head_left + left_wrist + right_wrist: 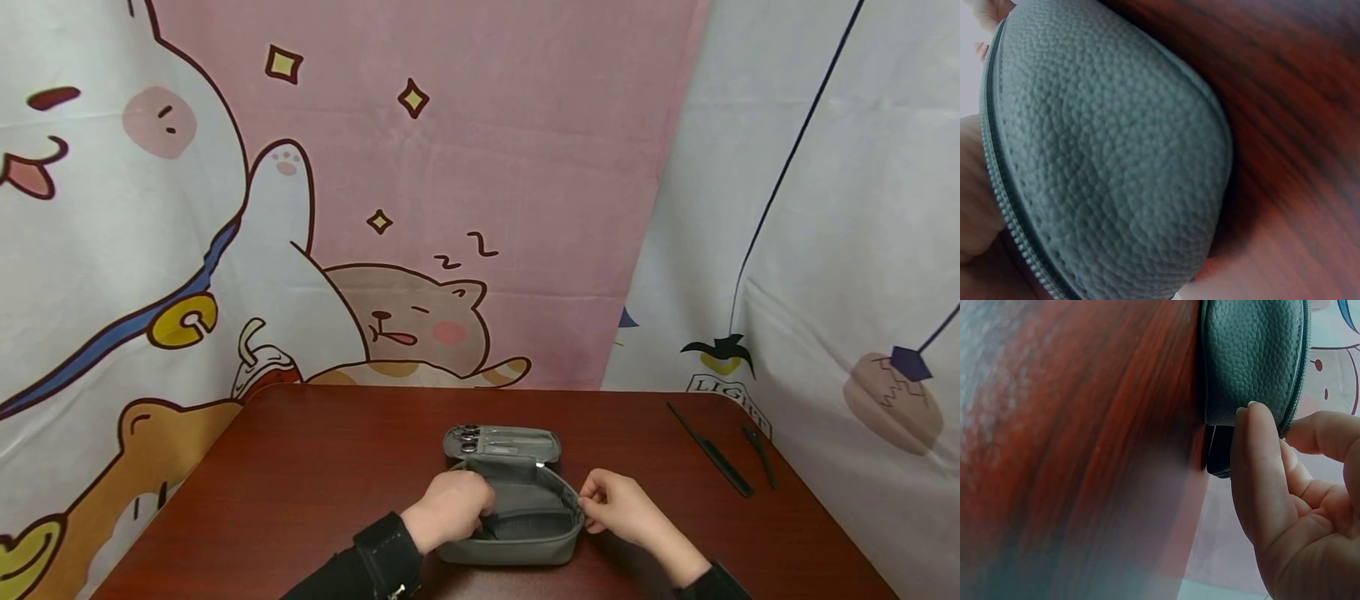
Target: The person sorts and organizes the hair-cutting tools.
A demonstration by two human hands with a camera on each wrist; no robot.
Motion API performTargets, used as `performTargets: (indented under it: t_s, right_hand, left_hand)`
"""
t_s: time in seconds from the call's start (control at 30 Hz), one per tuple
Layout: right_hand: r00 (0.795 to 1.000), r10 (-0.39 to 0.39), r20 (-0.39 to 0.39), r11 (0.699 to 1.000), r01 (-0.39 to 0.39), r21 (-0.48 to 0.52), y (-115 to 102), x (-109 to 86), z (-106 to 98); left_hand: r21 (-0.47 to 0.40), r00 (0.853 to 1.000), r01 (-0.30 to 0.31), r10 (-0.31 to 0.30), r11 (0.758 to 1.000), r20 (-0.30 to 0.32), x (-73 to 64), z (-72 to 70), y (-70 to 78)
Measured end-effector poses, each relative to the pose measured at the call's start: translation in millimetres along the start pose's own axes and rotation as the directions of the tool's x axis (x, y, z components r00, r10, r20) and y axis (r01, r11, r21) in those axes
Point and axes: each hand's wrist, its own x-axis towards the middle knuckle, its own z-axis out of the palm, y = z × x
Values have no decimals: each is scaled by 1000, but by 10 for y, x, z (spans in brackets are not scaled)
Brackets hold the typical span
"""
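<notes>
A grey-green zip case (517, 550) with a pebbled surface sits unzipped on the table. Its lid (543, 437) lies folded back, holding scissors (469, 435) and slim metal tools. My left hand (453, 508) reaches over the left rim into the case, its fingertips hidden inside. In the left wrist view, part of that hand shows behind the zipper (1007, 206). At the right rim, my right hand (618, 508) pinches the case's edge. The right wrist view has its thumb (1260, 462) against the outer wall, the index finger (1319, 434) at the zipper.
On the right of the brown table (337, 467) lie a dark tail comb (723, 467) and a shorter dark tool (761, 458). A cartoon-printed cloth (525, 167) hangs behind the table's back edge.
</notes>
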Motion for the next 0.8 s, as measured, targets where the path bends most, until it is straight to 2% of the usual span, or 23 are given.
performTargets:
  t_s: [0.23, 0.57, 0.7, 0.8]
  right_hand:
    - [1000, 1, -4, 1000, -1, 4, 6, -6, 3]
    - [1000, 2, 0, 1000, -2, -6, 9, -3, 3]
    - [1000, -21, -11, 997, 20, -75, -3, 1, -21]
    - [997, -46, -57, 984, 36, -175, -6, 7, -61]
  left_hand:
    - [27, 1000, 3, -4, 1000, 14, 2, -7, 10]
    - [56, 1000, 8, -7, 998, -9, -9, -5, 32]
    - [54, 1000, 11, -10, 998, -14, -13, 1, 33]
    - [51, 1000, 12, -11, 999, -12, -12, -1, 33]
